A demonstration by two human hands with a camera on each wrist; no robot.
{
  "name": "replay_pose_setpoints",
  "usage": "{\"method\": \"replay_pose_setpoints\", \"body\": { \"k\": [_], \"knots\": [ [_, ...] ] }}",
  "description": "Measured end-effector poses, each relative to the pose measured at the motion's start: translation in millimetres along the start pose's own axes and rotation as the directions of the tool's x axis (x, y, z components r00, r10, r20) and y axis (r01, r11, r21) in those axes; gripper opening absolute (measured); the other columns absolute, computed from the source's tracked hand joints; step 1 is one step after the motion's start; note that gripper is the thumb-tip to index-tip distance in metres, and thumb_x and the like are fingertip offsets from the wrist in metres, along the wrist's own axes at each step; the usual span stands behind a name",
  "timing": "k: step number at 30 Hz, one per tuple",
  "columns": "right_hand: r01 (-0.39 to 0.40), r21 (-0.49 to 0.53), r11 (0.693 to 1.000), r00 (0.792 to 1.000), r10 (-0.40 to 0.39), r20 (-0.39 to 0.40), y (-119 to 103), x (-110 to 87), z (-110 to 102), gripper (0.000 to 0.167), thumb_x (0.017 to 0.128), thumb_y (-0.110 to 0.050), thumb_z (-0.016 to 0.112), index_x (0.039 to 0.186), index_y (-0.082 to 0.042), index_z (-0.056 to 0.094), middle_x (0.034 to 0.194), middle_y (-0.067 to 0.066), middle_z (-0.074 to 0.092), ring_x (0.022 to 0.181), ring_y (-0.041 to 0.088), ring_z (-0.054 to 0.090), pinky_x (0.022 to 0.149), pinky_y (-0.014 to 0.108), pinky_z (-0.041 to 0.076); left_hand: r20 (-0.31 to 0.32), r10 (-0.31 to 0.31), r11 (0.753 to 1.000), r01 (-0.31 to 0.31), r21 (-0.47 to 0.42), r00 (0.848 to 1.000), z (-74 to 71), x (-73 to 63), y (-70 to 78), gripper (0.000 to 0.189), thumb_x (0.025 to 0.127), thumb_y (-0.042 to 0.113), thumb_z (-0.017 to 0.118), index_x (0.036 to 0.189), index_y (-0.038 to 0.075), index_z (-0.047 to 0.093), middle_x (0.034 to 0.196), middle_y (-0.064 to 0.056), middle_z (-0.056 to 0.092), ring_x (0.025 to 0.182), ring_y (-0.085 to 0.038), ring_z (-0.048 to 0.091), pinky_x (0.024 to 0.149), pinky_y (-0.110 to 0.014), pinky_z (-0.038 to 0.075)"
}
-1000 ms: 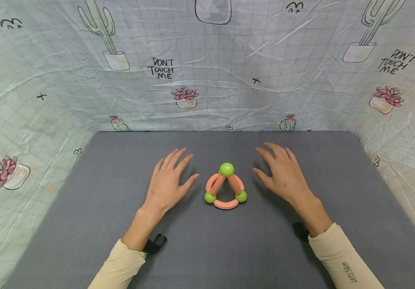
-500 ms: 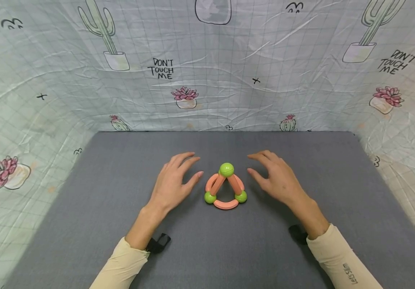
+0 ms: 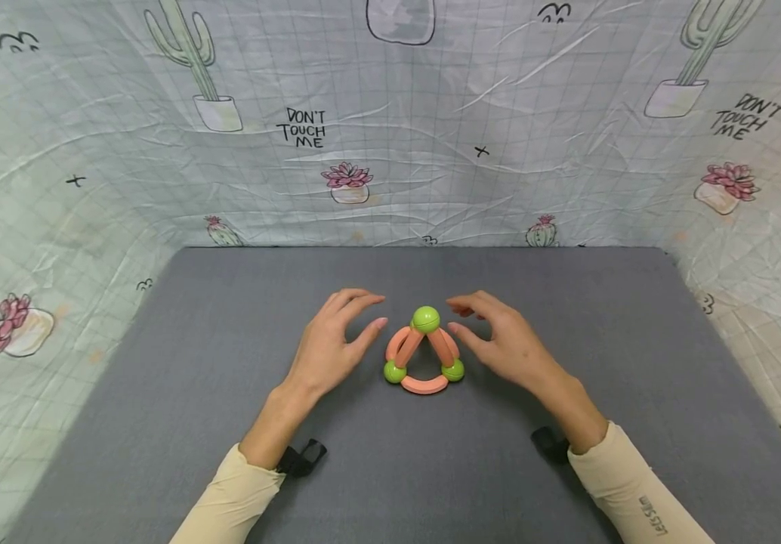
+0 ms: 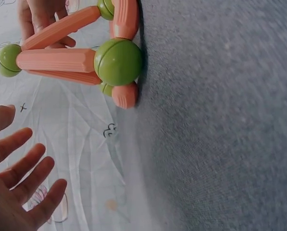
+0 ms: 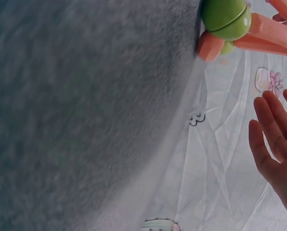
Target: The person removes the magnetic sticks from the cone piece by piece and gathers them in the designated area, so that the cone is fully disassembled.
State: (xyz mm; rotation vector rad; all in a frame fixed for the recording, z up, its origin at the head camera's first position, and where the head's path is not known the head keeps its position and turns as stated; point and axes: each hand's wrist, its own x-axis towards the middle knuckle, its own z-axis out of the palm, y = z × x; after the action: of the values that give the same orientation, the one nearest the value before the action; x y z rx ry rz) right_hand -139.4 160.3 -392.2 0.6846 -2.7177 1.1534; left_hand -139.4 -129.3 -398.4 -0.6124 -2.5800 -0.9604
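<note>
While the toy point(image 3: 411, 347) stands between the hands on the grey table point(image 3: 377, 483), with one green ball point(image 3: 426, 319) uppermost, the left hand point(image 3: 329, 340) and right hand point(image 3: 502, 340) flank it, each with a wide space between thumb and fingers and neither holding anything. The right hand appears the nearer; whether its thumb touches cannot be told. For a sound grip, both hands should probably close evenly from opposite sides, fingertips meeting the orange bars point(image 4: 56, 59) rather than the smooth, round balls, lest one-sided pressure tip or slide the frame.
</note>
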Motion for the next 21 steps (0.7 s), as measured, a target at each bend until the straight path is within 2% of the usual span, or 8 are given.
{"method": "replay_pose_setpoints", "body": {
  "k": [9,15,21],
  "knots": [
    [-0.008,0.119,0.993,0.998,0.002,0.056,-7.9,2.6,3.0,0.038,0.100,-0.020,0.072,0.138,-0.014,0.065,0.129,0.008,0.070,0.113,0.023,0.069,0.100,0.055,0.054,0.001,-0.020,0.989,0.020,-0.144,1.000,4.4,3.6,4.3,0.030,0.101,0.031,0.070,0.129,0.022,0.072,0.120,0.001,0.068,0.112,-0.018,0.066,0.090,-0.040,0.057],
    [0.005,0.160,0.987,0.997,-0.018,0.079,-8.5,3.1,4.9,0.039,0.101,-0.020,0.070,0.139,-0.013,0.064,0.128,0.006,0.071,0.113,0.024,0.070,0.099,0.054,0.055,0.018,-0.052,0.976,0.054,-0.210,0.998,6.0,5.0,5.8,0.029,0.102,0.033,0.070,0.129,0.024,0.072,0.118,0.006,0.068,0.110,-0.016,0.065,0.088,-0.040,0.057],
    [0.006,0.224,0.975,0.994,-0.030,0.103,-10.7,3.8,6.2,0.039,0.100,-0.020,0.073,0.138,-0.014,0.064,0.127,0.004,0.072,0.109,0.021,0.071,0.098,0.054,0.056,0.003,-0.047,0.964,0.046,-0.263,0.999,7.1,7.7,7.5,0.027,0.101,0.031,0.070,0.127,0.023,0.073,0.111,0.003,0.070,0.102,-0.012,0.066,0.082,-0.039,0.056]
  ]
}}
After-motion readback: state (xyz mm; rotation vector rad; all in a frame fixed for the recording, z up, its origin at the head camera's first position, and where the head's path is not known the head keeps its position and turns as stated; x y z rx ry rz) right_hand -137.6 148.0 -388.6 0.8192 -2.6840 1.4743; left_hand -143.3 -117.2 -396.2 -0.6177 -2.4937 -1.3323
